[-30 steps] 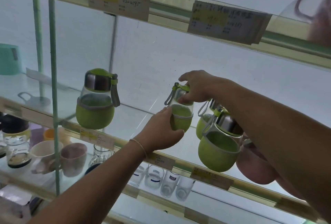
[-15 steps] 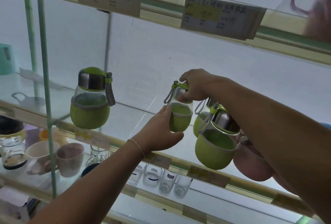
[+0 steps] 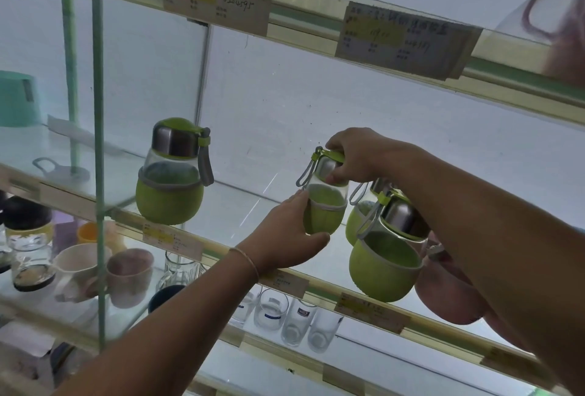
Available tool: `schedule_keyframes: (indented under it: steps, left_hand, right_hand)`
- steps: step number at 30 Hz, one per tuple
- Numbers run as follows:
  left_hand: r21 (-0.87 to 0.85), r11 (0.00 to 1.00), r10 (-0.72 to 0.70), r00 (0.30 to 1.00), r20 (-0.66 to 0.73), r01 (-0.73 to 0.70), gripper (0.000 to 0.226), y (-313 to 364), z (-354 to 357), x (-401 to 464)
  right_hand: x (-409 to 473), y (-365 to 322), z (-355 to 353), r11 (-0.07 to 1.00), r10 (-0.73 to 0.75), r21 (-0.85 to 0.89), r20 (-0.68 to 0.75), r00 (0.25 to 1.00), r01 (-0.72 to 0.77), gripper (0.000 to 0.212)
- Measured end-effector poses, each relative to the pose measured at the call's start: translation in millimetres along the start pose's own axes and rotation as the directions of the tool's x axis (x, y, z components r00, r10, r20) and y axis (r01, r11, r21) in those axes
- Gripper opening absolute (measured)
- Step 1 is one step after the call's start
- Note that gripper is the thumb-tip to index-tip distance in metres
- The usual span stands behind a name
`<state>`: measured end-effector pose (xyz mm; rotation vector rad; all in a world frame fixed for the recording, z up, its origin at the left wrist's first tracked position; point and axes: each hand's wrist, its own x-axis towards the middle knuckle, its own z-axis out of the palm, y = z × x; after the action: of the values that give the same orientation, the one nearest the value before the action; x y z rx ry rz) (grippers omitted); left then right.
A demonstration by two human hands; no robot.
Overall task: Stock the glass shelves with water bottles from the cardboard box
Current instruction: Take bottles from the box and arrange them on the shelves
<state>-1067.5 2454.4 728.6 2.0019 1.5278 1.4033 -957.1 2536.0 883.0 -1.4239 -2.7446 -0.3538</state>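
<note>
Green bottle (image 3: 324, 212) sits gripped in both your hands: left hand (image 3: 285, 234) cups its base, right hand (image 3: 354, 158) pinches the cap. You're placing it; next, settle it upright on the glass shelf (image 3: 240, 205).

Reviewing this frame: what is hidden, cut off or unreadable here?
- Cardboard box: not in the head view.
- Shelf labels: writing blurred, unreadable.
- Pink bottle: mostly hidden by the right arm.
- Rear green bottle: hidden behind the front one.
- Held bottle: lid covered by the right hand.

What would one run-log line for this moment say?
stage: placing | left hand: holds bottle body | right hand: grips its cap | shelf: other bottles standing
</note>
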Motion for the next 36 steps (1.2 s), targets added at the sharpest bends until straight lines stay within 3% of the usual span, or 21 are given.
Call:
schedule_keyframes:
  steps: [11, 14, 18, 23, 30, 36]
  left_hand:
    - [0.076, 0.997, 0.026, 1.000, -0.007, -0.025, 0.043, 5.8, -1.6, -3.8]
    - [0.088, 0.996, 0.033, 0.999, -0.020, -0.031, 0.042, 9.4, -2.3, -4.8]
    - [0.092, 0.996, 0.019, 0.988, -0.154, -0.005, 0.044, 21.0, -11.0, -11.4]
    - [0.184, 0.982, 0.023, 0.943, -0.331, 0.040, 0.051, 27.6, -37.1, -25.1]
    - [0.277, 0.958, 0.119, 0.785, -0.608, 0.069, 0.044, 29.7, -92.4, -47.3]
    - [0.276, 0.943, 0.048, 0.749, -0.661, 0.183, 0.049, 18.3, -120.1, -69.3]
  right_hand:
    - [-7.3, 3.4, 1.7, 0.998, -0.021, 0.059, -0.006, 1.000, 0.021, 0.065]
    - [-10.2, 2.3, 2.6, 0.999, -0.019, 0.050, 0.021, 1.000, 0.018, 0.072]
    - [-14.4, -6.7, -4.4, 0.999, -0.028, 0.029, 0.036, 0.999, 0.027, 0.088]
    - [-8.0, -38.2, -21.4, 0.987, -0.095, 0.123, -0.045, 0.994, 0.100, 0.083]
    - [4.4, -98.4, -18.4, 0.931, -0.270, 0.207, -0.159, 0.950, 0.299, 0.067]
    - [8.1, -144.6, -17.6, 0.804, -0.405, 0.389, -0.197, 0.893, 0.451, 0.068]
